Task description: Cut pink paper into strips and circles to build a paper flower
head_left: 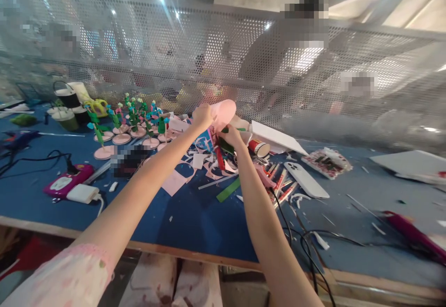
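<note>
Both my arms reach far out over the blue table (188, 218). My left hand (202, 115) is closed on the edge of a pink foam sheet (223, 111), holding it up above the clutter. My right hand (230, 136) is closed just below the sheet, gripping a dark green strip (226, 146) whose lower end pokes out under the fingers. Beneath both hands lies a heap of pink and white paper scraps (198, 163).
Several small craft flowers on pink round bases (121, 128) stand at the left. A white phone (305, 179), a red glue stick (258, 148), white sheets (275, 136), a pink device (68, 181) with a charger and black cables (306, 242) lie around. A perforated metal screen (223, 56) closes the table's back.
</note>
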A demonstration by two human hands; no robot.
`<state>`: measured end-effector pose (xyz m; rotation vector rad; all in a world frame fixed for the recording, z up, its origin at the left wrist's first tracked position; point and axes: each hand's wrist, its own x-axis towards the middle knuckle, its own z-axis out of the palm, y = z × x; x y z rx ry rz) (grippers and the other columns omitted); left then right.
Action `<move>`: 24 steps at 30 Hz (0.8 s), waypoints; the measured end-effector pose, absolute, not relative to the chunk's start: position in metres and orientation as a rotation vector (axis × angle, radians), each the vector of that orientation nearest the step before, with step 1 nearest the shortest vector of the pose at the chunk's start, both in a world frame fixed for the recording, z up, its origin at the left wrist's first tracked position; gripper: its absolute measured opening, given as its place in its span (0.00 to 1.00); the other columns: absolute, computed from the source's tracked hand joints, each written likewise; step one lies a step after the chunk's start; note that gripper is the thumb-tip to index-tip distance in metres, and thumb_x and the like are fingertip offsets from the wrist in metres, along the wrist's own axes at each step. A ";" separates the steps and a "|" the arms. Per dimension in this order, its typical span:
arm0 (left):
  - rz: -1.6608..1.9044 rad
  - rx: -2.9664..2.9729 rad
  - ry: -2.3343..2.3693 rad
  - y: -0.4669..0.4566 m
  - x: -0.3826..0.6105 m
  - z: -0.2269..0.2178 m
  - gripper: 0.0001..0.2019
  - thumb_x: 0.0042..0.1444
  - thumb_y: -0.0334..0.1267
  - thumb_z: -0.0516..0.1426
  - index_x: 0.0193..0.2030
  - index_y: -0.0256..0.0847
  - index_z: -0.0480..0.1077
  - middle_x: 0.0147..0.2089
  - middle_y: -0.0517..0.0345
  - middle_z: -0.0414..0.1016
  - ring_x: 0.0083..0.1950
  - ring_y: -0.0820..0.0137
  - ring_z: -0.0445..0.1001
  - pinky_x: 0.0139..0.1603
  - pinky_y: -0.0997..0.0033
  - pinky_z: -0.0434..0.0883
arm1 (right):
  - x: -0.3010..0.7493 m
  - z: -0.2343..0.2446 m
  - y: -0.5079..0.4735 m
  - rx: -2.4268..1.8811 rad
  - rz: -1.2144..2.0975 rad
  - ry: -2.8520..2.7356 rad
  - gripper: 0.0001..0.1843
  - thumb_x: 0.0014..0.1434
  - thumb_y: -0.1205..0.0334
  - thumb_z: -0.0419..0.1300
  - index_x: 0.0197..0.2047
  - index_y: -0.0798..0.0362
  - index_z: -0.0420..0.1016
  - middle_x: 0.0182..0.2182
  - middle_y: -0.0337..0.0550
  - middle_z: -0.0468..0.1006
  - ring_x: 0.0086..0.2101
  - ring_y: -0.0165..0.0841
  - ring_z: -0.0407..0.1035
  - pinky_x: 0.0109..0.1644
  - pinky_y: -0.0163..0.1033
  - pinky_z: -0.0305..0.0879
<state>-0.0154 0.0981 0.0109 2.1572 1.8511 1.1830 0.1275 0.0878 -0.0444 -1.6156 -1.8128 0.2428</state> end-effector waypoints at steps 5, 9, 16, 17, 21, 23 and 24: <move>1.314 2.067 1.941 0.095 -0.026 0.043 0.20 0.63 0.29 0.44 0.61 0.28 0.54 0.53 0.35 0.69 0.59 0.56 0.67 0.60 0.56 0.61 | 0.128 -0.050 0.091 -1.629 0.240 -1.773 0.16 0.53 0.63 0.59 0.45 0.60 0.74 0.42 0.56 0.80 0.43 0.45 0.74 0.47 0.45 0.67; 1.532 2.125 1.744 0.108 -0.041 0.066 0.21 0.64 0.29 0.39 0.64 0.31 0.50 0.55 0.38 0.68 0.62 0.58 0.63 0.63 0.55 0.58 | 0.127 -0.053 0.094 -1.612 0.234 -1.761 0.22 0.54 0.61 0.58 0.50 0.64 0.71 0.46 0.61 0.78 0.46 0.47 0.72 0.50 0.48 0.67; 1.513 2.685 1.462 0.095 -0.031 0.078 0.24 0.62 0.28 0.40 0.66 0.39 0.51 0.60 0.46 0.66 0.60 0.62 0.67 0.58 0.62 0.65 | 0.127 -0.026 0.093 -1.186 -0.197 -1.683 0.52 0.53 0.64 0.59 0.71 0.58 0.30 0.68 0.58 0.44 0.66 0.43 0.43 0.64 0.53 0.53; 1.417 2.811 1.388 0.090 -0.025 0.071 0.25 0.61 0.27 0.42 0.66 0.40 0.52 0.61 0.47 0.65 0.59 0.62 0.68 0.56 0.63 0.66 | 0.127 -0.022 0.092 -1.165 -0.130 -1.693 0.49 0.54 0.66 0.58 0.71 0.56 0.33 0.68 0.56 0.46 0.66 0.42 0.44 0.64 0.52 0.54; 0.992 3.049 1.220 0.074 -0.005 0.021 0.23 0.60 0.28 0.46 0.63 0.36 0.57 0.62 0.43 0.66 0.56 0.62 0.72 0.52 0.66 0.71 | 0.126 -0.019 0.085 -1.190 0.473 -1.721 0.27 0.59 0.64 0.55 0.61 0.62 0.61 0.57 0.52 0.67 0.57 0.38 0.62 0.55 0.39 0.65; 0.812 3.042 1.168 0.070 -0.001 -0.010 0.21 0.59 0.29 0.48 0.60 0.35 0.60 0.58 0.42 0.70 0.54 0.63 0.74 0.52 0.67 0.71 | 0.130 -0.025 0.080 -1.222 0.663 -1.736 0.20 0.63 0.58 0.54 0.55 0.59 0.67 0.51 0.48 0.71 0.49 0.35 0.68 0.51 0.41 0.69; 0.757 3.026 1.139 0.068 -0.002 -0.025 0.21 0.59 0.28 0.49 0.60 0.33 0.60 0.57 0.41 0.71 0.55 0.62 0.73 0.54 0.67 0.70 | 0.134 -0.028 0.078 -1.238 0.725 -1.746 0.19 0.64 0.56 0.54 0.54 0.57 0.68 0.51 0.47 0.71 0.46 0.35 0.69 0.49 0.43 0.69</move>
